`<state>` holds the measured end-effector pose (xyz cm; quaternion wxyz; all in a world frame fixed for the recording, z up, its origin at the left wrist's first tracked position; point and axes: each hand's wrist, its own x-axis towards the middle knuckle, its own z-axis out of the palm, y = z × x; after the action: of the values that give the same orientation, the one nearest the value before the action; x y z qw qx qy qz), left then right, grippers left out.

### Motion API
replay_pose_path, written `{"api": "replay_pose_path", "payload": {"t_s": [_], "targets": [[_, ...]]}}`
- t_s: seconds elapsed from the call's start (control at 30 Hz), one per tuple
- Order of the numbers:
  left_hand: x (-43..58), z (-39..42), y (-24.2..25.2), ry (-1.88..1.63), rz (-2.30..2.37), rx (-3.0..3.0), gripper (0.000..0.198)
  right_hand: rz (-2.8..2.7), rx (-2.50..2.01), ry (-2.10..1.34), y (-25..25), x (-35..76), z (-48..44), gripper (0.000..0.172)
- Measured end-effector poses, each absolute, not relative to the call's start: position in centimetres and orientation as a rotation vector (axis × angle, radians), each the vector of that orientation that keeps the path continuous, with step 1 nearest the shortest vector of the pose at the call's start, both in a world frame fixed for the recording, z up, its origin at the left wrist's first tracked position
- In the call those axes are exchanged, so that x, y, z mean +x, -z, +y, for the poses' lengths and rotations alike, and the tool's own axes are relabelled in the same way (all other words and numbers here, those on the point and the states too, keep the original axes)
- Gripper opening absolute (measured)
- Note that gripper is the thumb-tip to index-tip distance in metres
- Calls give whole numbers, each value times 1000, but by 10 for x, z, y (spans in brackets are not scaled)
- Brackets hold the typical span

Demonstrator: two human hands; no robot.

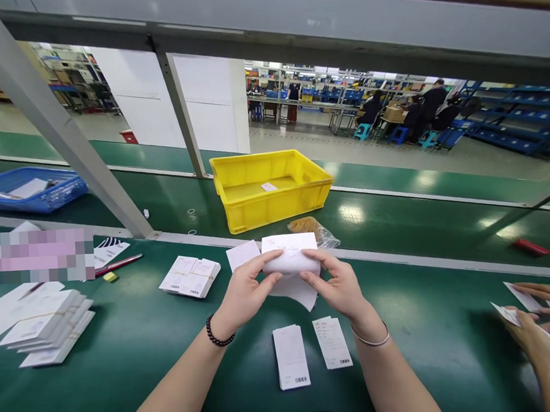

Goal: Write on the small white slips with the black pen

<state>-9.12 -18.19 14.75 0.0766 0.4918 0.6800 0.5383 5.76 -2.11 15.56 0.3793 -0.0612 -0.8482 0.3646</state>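
Observation:
Both my hands hold a curled white paper sheet (290, 254) above the green table (172, 346). My left hand (245, 290) pinches its left side and my right hand (337, 282) grips its right side; the paper bends over between them. Below the hands lie two small stacks of white leaflets (291, 356), (332, 342) flat on the table. Another white sheet (243, 254) lies just behind my left hand.
A yellow bin (269, 188) stands behind on the conveyor, with a clear bag of rubber bands (312, 230) in front of it. A banded leaflet bundle (190, 275) and paper stacks (46, 328) lie left, with a red pen (119, 264). Blue basket (29, 189) far left. Another person's hands (539, 327) handle papers at right.

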Motion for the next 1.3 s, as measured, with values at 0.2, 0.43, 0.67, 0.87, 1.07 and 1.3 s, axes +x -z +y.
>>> {"api": "replay_pose_path", "payload": {"t_s": [0.2,0.43,0.67,0.87,1.07,1.3], "targets": [[-92,-186,-147,-1558,2233,1789,35,-2138,-76,-507,-161,57,-30,17],[-89,-185,-148,-1714,2470,2196,24,-2057,-38,-327,-162,58,-31,21],[-88,-187,-150,-1850,2595,2269,29,-2075,11,-286,-168,59,-30,20],[-89,-189,-157,-1778,2280,2274,20,-2067,35,-249,-170,63,-28,17],[-90,-192,-160,-1609,2240,2415,20,-2069,120,-240,-176,66,-24,29],[-88,-192,-160,-1613,2369,2617,19,-2150,110,-54,-178,69,-29,23]]}}
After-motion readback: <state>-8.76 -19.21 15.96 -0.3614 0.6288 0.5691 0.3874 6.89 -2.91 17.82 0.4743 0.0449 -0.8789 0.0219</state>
